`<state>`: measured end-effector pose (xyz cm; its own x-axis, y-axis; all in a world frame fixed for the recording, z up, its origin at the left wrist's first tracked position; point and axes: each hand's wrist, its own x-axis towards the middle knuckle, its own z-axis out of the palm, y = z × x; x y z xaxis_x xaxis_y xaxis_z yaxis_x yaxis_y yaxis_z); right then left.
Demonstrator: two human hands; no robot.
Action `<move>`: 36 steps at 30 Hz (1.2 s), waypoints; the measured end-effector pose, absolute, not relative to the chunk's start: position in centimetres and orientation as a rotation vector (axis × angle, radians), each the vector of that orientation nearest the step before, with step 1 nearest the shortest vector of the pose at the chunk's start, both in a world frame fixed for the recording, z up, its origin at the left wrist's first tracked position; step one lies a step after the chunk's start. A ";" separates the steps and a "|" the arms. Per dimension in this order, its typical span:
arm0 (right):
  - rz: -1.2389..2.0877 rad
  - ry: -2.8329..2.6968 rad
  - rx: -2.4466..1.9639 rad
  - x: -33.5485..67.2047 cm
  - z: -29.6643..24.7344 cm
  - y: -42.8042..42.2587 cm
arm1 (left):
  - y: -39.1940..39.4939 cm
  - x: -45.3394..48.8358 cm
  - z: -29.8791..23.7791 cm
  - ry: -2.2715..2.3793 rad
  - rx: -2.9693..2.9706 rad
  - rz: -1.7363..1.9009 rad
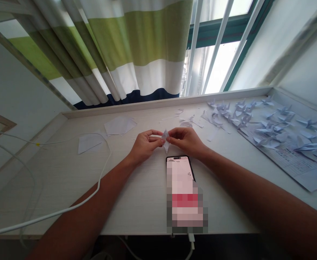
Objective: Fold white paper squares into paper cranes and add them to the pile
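Note:
Between my two hands is a small white piece of folded paper [166,141], a narrow upright diamond with pointed ends. My left hand [146,145] pinches its left edge between thumb and fingers. From the other side, my right hand [185,140] grips the right edge, fingers curled. Just below the hands lies a phone [182,180], its screen lit and partly blurred out. Several folded paper cranes [269,131] sit in a group to the right.
Paper sheets [120,125] lie at the left, scraps [186,122] behind my hands. A printed sheet [290,162] lies under the cranes. A white cable [104,173] crosses my left forearm; another [191,240] plugs into the phone. A raised rim [147,106] edges the table's back.

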<state>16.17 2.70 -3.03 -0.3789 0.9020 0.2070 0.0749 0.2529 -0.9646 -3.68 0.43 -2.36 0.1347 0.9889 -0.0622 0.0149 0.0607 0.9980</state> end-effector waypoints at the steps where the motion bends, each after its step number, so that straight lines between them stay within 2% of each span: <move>1: 1.221 -1.676 -0.909 16.2 -2.9 2.7 | 0.4 -3.7 -2.3 1.141 1.245 1.059; 16: 1.223 -1.544 -0.918 15.9 -2.3 2.2 | 0.5 -3.5 -2.6 1.035 1.177 1.053; 26: 1.430 -1.523 -0.831 16.2 -2.3 2.4 | 0.0 -3.5 -1.8 1.046 1.177 1.058; 36: 1.379 -1.574 -0.857 16.1 -2.3 2.3 | 0.1 -3.8 -1.7 1.048 1.165 1.044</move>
